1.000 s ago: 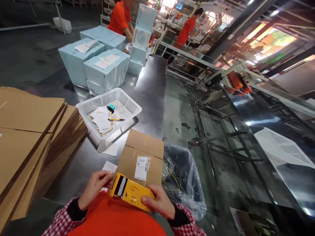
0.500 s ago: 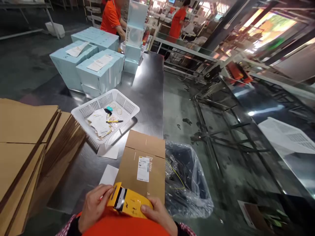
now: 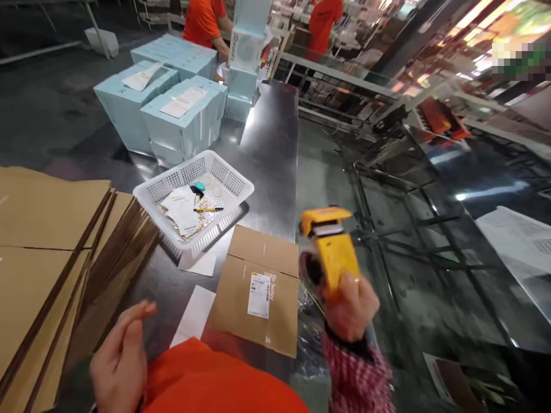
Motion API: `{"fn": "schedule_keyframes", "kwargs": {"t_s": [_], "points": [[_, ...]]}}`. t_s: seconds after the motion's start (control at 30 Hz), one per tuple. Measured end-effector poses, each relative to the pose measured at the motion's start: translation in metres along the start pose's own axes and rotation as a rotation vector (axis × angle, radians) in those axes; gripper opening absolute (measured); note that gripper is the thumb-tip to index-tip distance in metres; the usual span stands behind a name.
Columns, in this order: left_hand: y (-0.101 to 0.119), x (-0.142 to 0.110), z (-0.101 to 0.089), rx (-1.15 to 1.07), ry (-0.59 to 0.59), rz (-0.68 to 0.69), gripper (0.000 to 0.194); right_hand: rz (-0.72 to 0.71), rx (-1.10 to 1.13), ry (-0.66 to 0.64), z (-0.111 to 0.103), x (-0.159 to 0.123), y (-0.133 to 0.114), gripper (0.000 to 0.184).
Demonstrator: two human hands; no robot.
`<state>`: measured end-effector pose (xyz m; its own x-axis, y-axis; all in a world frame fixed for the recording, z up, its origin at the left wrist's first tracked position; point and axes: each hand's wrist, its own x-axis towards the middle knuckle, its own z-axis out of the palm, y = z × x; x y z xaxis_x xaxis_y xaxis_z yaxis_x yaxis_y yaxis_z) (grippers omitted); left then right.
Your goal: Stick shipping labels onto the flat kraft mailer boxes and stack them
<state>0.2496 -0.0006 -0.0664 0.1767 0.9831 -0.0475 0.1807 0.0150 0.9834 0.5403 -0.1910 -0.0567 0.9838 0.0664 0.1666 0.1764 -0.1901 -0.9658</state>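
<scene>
Right of the cardboard carton (image 3: 239, 295), the right grip (image 3: 350, 307) clasps a probably light, stiff tape dispenser (image 3: 338, 255) sensibly by its near end, the left grip (image 3: 120, 358) empty.

The yellow plastic tape dispenser (image 3: 338, 258) at right bears a black-and-white band at its far end; the right sleeve (image 3: 359, 373) is checked red and white, with a black cuff (image 3: 350, 343). The flat-topped brown cardboard box (image 3: 232, 298) carries a white paper label (image 3: 259, 295) printed in black, and white lettering (image 3: 272, 287). Far left, block-shaped cartons (image 3: 181, 135) are pale blue; the perforated plastic basket (image 3: 235, 175) is white, its slim pen (image 3: 209, 209) yellow and black.
</scene>
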Motion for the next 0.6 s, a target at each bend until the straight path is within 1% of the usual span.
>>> {"fn": "schedule_keyframes", "kwargs": {"t_s": [0.03,0.07,0.1,0.17,0.2,0.3,0.37,0.4,0.47,0.5,0.57,0.6], "points": [[-0.003,0.000,0.005,-0.139,-0.012,-0.244,0.027,-0.083,0.024,0.053,0.018,0.027,-0.008,0.039],[-0.004,0.002,0.010,-0.260,-0.035,-0.434,0.034,-0.165,0.005,0.086,0.040,0.050,-0.014,0.041],[-0.005,0.005,0.016,-0.356,-0.057,-0.555,0.040,-0.230,-0.052,0.058,0.065,0.071,-0.019,0.043],[-0.003,0.013,0.026,-0.468,-0.113,-0.685,0.047,-0.362,-0.225,-0.102,0.122,0.097,-0.023,0.047],[-0.002,0.017,0.029,-0.509,-0.141,-0.731,0.049,-0.425,-0.322,-0.225,0.153,0.103,-0.022,0.047],[-0.002,0.028,0.033,-0.626,-0.192,-0.875,0.055,-0.583,-0.654,-0.564,0.243,0.103,-0.009,0.042],[-0.006,0.033,0.032,-0.688,-0.188,-0.934,0.058,-0.643,-0.838,-0.701,0.293,0.096,0.006,0.035],[-0.009,0.036,0.030,-0.712,-0.184,-0.946,0.057,-0.662,-0.887,-0.742,0.313,0.094,0.014,0.033],[-0.015,0.040,0.028,-0.754,-0.179,-0.954,0.053,-0.641,-0.912,-0.794,0.342,0.091,0.026,0.029],[-0.018,0.043,0.027,-0.772,-0.177,-0.954,0.050,-0.605,-0.912,-0.818,0.351,0.090,0.031,0.027],[-0.022,0.047,0.026,-0.798,-0.169,-0.953,0.045,-0.521,-0.914,-0.870,0.357,0.088,0.035,0.024],[-0.024,0.048,0.027,-0.807,-0.161,-0.954,0.043,-0.474,-0.881,-0.876,0.353,0.084,0.036,0.023]]}}
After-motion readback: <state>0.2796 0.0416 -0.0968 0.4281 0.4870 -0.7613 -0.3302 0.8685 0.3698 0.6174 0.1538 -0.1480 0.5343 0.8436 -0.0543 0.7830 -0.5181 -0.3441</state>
